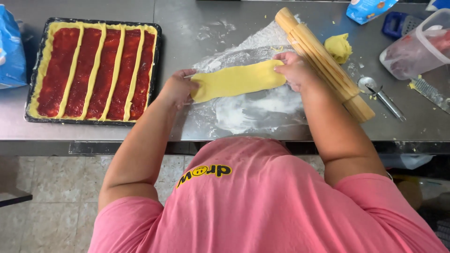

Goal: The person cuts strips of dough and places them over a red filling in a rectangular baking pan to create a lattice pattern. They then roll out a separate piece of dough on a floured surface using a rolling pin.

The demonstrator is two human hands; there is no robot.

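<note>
We see a dark baking tray [157,56] at the left of the steel counter [187,23], lined with yellow dough, spread with red jam and crossed by four dough strips. A clear plastic tub [419,47] sits far right. Our left hand [180,88] presses loosely open on one end of a flattened dough piece [236,80]; our right hand [293,70], fingers spread, rests on the other. The dough lies on the floured patch, long axis left to right, beside a wooden rolling pin [323,61].
</note>
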